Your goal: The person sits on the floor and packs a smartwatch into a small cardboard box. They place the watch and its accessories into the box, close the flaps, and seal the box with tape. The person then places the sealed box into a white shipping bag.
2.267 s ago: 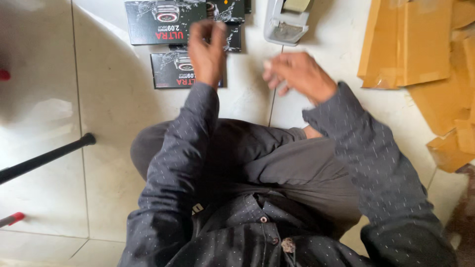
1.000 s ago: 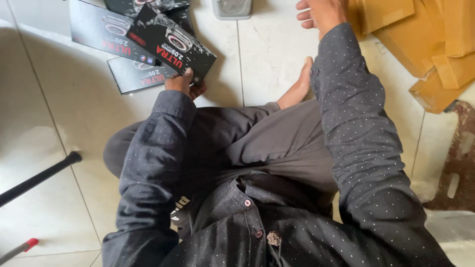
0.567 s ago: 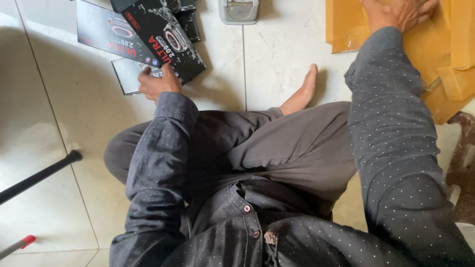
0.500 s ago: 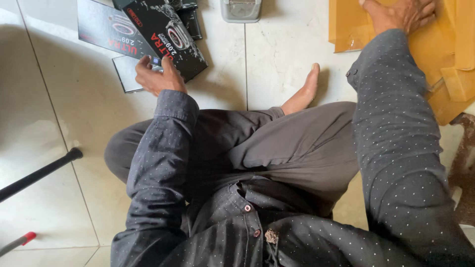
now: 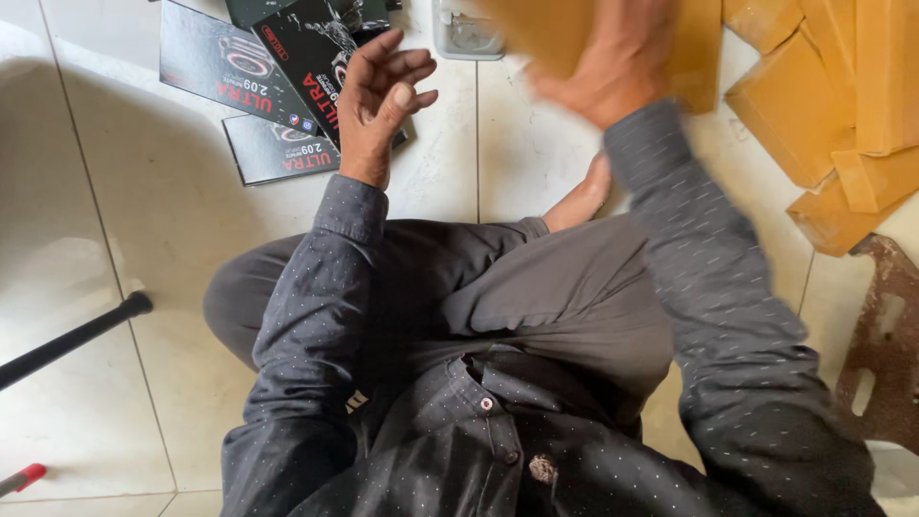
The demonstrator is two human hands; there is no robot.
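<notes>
I sit cross-legged on a white tiled floor. My left hand (image 5: 383, 101) hovers open, palm up and fingers spread, just over a black product box (image 5: 311, 67) that lies tilted on the floor with two more black boxes (image 5: 225, 62) beside it. My right hand (image 5: 613, 72) is blurred with motion and grips a flat brown padded envelope (image 5: 546, 29), lifted above the floor near the top edge of the view.
A pile of brown envelopes (image 5: 833, 105) lies at the upper right. A grey tape dispenser (image 5: 464, 33) sits at the top centre, partly hidden. A black rod (image 5: 72, 340) crosses the floor at left, a red-tipped tool (image 5: 19, 479) lies at bottom left, and a rusty metal plate (image 5: 885, 354) lies at right.
My left hand let go of the black box and opened above it. My right hand lifted a brown envelope off the pile and swung it left toward the centre.
</notes>
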